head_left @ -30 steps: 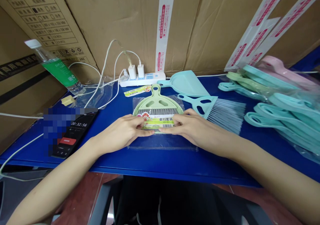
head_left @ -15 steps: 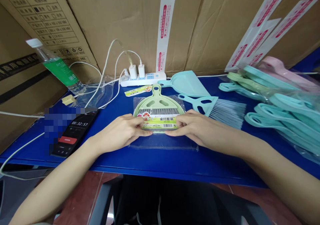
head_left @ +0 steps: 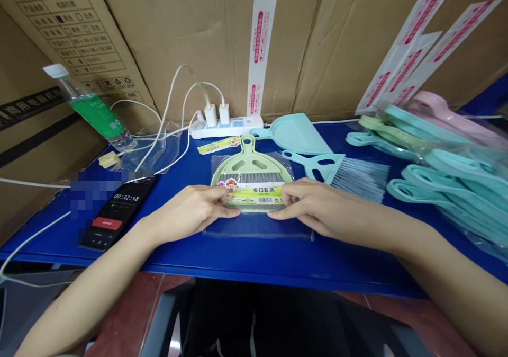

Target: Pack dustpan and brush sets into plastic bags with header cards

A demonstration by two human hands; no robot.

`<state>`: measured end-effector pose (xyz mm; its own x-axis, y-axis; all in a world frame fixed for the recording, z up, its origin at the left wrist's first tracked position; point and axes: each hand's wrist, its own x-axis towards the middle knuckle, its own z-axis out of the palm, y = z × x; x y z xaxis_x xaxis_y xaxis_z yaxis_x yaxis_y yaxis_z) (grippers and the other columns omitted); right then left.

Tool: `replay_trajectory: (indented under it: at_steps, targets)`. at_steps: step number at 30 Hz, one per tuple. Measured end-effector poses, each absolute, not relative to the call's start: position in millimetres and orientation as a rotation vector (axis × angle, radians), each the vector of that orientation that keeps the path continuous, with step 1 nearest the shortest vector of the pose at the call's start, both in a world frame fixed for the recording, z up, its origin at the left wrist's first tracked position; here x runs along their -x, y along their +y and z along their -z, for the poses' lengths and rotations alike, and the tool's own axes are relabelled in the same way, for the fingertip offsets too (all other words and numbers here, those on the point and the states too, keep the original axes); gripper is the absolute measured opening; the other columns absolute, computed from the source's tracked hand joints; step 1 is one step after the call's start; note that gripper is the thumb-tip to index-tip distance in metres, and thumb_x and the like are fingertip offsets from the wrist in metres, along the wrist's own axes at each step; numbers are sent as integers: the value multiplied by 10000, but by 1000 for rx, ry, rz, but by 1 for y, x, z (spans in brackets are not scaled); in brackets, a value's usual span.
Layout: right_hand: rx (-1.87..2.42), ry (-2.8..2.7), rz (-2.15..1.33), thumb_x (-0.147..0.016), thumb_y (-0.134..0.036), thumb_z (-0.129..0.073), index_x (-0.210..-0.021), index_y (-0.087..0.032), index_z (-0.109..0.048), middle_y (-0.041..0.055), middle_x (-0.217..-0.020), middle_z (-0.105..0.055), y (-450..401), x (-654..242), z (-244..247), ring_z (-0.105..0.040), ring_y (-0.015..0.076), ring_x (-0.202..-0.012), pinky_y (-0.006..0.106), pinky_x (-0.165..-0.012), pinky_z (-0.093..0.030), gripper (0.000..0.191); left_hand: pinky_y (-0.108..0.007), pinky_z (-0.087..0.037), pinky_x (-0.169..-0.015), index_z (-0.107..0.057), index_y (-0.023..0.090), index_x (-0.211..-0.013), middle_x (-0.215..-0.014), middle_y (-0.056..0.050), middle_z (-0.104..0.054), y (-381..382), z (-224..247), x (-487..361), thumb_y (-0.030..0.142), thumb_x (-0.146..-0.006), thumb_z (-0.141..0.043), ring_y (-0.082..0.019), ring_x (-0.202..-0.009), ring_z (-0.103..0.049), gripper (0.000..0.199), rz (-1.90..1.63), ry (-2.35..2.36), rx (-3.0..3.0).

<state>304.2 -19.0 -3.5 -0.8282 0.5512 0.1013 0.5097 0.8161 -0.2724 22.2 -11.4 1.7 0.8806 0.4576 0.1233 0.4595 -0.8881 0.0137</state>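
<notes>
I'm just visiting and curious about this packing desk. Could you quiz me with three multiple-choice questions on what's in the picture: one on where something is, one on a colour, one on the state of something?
1. Where does the phone lie?
A. Left of the left hand
B. Under the cardboard boxes
C. On the pile at far right

2. What colour is the small dustpan in the clear bag between the hands?
A. Pink
B. Light green
C. Black

3. How do the two hands stand on the paper label?
A. Both raised above the table
B. Only the right hand touches it
C. One at each end, fingertips on the label

Answers:
1 A: it lies on the blue table beside the left wrist.
2 B: the handle and body are pale green.
3 C: fingers of each hand meet the label's ends.
</notes>
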Motion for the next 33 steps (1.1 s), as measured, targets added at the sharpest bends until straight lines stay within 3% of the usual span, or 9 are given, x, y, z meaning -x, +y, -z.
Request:
replay_trajectory:
  at_steps: [5,11,17,21,24,26,29,33]
  targets:
    - [853,-2790,-381,-866,-29,-404,-1002,-238,-772,61,-822,-566,-19,-305,2,-538,191,-772,320,-682,-454,445,-214,-462,-649,-725,253,-1107,-831,-17,-609,-13,-3,-23,111,-954,-426,-114,-690,-587,365,230,-726,3057]
    - [813,-2702,-413,-921,-77,-361,-1094,-224,-737,83,-971,-678,-17,-305,5,-618,198,-915,360,-826,-495,439,-209,-466,-654,-730,251,-1084,-828,-15,-608,-12,-1,-23,75,-926,-446,-113,-706,-598,370,269,-731,3077]
    - [858,-2671,-320,-949,-117,-361,-1115,-215,-720,96,-1045,-714,-16,-301,10,-654,207,-921,364,-819,-524,408,-219,-489,-679,-727,258,-1094,-875,-21,-625,-13,-2,-22,70,-914,-450,-119,-748,-619,380,238,-762,3073]
    - [845,-2674,-327,-952,-137,-398,-1060,-211,-725,90,-996,-709,-16,-301,10,-652,203,-866,351,-787,-520,353,-234,-501,-713,-724,254,-1112,-917,-33,-639,-15,-3,-20,86,-922,-454,-126,-777,-634,371,226,-762,3072]
    - [851,-2692,-325,-950,-146,-412,-1051,-222,-724,81,-983,-699,-15,-302,10,-640,199,-842,354,-786,-511,336,-245,-515,-757,-711,257,-1139,-985,-41,-651,-16,-7,-18,186,-950,-490,-131,-821,-644,299,179,-803,3104]
    - [868,-2694,-317,-947,-144,-410,-1072,-235,-718,81,-1027,-697,-15,-302,11,-638,201,-870,361,-807,-505,344,-266,-527,-778,-700,245,-1157,-1038,-54,-653,-17,-9,-17,343,-925,-586,-159,-881,-654,276,130,-824,3129]
    - [878,-2703,-315,-947,-139,-393,-1100,-242,-710,81,-1057,-690,-16,-302,11,-633,202,-883,366,-813,-499,366,-284,-535,-752,-684,227,-1173,-1072,-70,-647,-17,-11,-17,518,-797,-716,-195,-904,-657,476,80,-837,3143]
    - [846,-2727,-328,-954,-128,-360,-1112,-229,-718,81,-983,-682,-16,-301,8,-617,197,-832,359,-784,-491,403,-302,-537,-787,-662,235,-1183,-1116,-65,-630,-19,-11,-17,401,-818,-707,-199,-935,-651,404,74,-844,3146]
